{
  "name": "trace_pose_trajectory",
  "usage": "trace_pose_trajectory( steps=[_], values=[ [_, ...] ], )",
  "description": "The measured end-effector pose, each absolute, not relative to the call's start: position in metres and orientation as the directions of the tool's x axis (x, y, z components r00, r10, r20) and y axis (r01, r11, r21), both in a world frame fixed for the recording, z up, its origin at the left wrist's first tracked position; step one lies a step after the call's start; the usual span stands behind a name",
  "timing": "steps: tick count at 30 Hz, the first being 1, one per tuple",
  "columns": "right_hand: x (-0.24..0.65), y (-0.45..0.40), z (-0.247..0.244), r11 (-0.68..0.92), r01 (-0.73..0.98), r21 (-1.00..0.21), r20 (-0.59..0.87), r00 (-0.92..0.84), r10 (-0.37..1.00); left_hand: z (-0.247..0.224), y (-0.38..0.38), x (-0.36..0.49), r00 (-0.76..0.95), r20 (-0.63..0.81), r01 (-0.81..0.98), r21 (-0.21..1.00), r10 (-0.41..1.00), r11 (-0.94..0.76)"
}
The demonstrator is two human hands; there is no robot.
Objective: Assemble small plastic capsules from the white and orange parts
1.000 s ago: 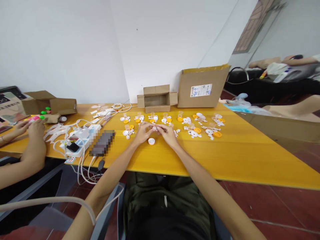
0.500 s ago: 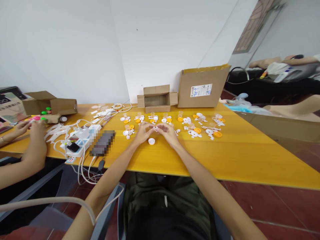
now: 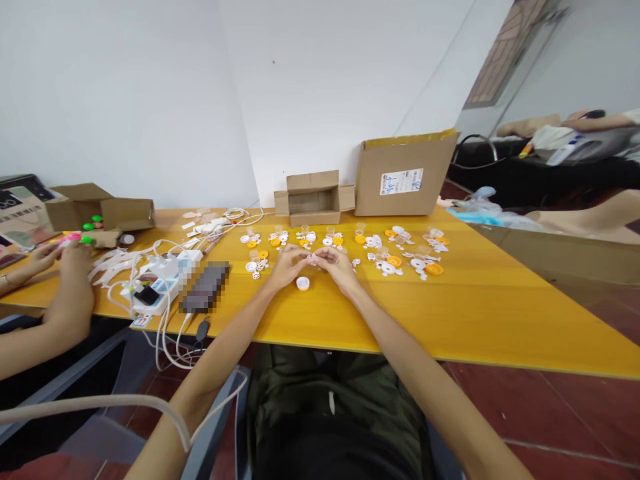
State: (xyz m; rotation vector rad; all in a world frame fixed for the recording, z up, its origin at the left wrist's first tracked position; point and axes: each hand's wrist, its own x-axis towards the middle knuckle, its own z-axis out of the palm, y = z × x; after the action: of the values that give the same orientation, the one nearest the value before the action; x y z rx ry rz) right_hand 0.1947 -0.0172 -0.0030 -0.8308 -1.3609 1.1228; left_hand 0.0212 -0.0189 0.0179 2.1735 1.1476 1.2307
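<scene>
My left hand (image 3: 289, 266) and my right hand (image 3: 337, 265) meet fingertip to fingertip over the table. Between them they pinch a small white plastic part (image 3: 312, 259) with dark spots or holes; its exact kind is too small to make out. Just below my left fingers, a round white cap (image 3: 303, 283) with an orange lower edge rests on the tabletop. Around the hands lie small groups of white plastic pieces, orange rings and clear cups, such as the orange ring (image 3: 394, 261) and clear cup (image 3: 361, 229) to the right.
An open cardboard box (image 3: 315, 200) and a larger closed carton (image 3: 407, 175) stand against the wall. To the left are a power strip (image 3: 167, 280) with cables, a blurred dark phone-like object (image 3: 205, 287), and another person's hands (image 3: 73, 257) holding a pink and green item.
The small white part has turned slightly between my fingertips. Both hands stay in nearly the same place, and the cap has not moved.
</scene>
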Motion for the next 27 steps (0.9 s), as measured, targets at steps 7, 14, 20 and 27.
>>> trace_pose_trajectory(
  steps=[7, 14, 20, 27],
  values=[
    [0.1963, -0.0188, 0.001, 0.296, -0.117, -0.948, 0.309, -0.125, 0.943, 0.0203, -0.0204, 0.0222, 0.266, 0.514, 0.44, 0.688, 0.815, -0.577],
    [0.1953, -0.0204, 0.0017, 0.3, -0.111, -0.947, 0.312, -0.108, 0.944, 0.0204, -0.0204, 0.0216, 0.268, 0.509, 0.437, 0.693, 0.818, -0.574],
    [0.1933, -0.0201, 0.0017, 0.305, -0.151, -0.94, 0.32, -0.084, 0.944, 0.0187, -0.0192, 0.0219, 0.267, 0.512, 0.422, 0.7, 0.816, -0.577],
    [0.1927, -0.0193, 0.0022, 0.32, -0.19, -0.928, 0.337, -0.065, 0.939, 0.018, -0.0177, 0.0209, 0.262, 0.519, 0.407, 0.705, 0.813, -0.581]
  ],
)
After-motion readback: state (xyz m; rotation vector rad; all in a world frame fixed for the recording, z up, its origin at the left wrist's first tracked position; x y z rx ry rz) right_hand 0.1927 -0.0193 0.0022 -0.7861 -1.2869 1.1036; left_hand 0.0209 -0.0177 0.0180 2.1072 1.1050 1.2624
